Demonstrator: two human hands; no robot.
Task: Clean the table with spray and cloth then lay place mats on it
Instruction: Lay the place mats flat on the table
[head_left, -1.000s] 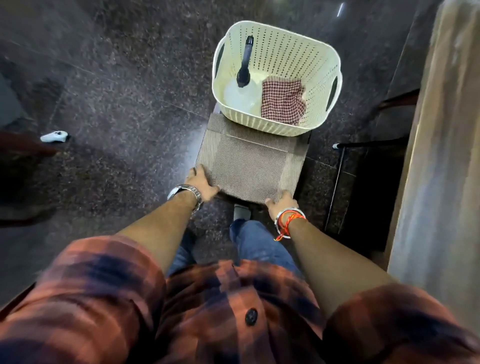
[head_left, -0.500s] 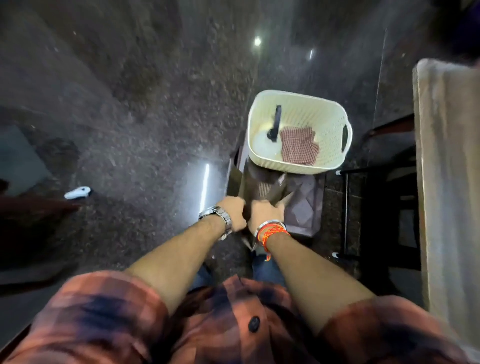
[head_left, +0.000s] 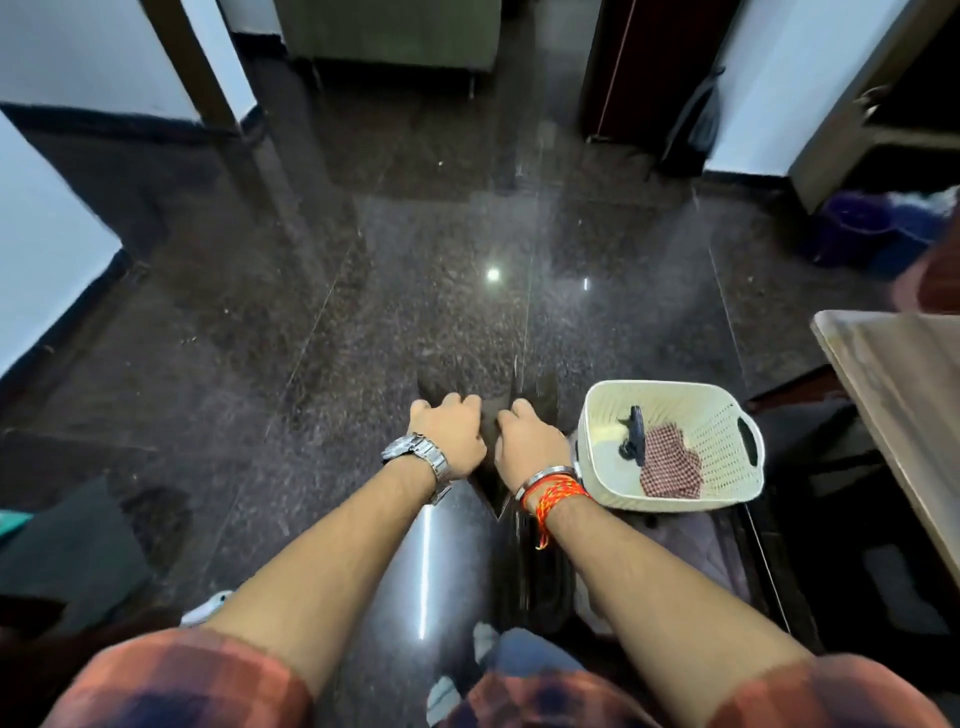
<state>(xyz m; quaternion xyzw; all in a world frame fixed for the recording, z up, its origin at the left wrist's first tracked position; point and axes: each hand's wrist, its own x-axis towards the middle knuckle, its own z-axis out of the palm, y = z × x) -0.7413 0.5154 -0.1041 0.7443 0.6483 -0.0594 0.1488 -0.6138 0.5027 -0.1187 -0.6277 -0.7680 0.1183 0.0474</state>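
My left hand (head_left: 452, 434) and my right hand (head_left: 527, 441) are closed side by side on the folded place mats (head_left: 535, 397), which look dark and are blurred, held up in front of me. To the right, a cream perforated basket (head_left: 660, 387) holds a spray bottle with a black trigger (head_left: 635, 434) and a red checked cloth (head_left: 670, 467). A corner of the wooden table (head_left: 904, 374) shows at the right edge, beyond the basket.
The basket rests on a dark seat (head_left: 691, 540) beside the table. Polished dark granite floor (head_left: 415, 291) stretches ahead. A purple bucket (head_left: 857, 228) stands far right. A small white object (head_left: 208, 608) lies on the floor by my left arm. Walls and door frames stand behind.
I pulled the mats out from under the basket, brought my hands together on them and lifted them. My view rose from the basket to the room ahead.
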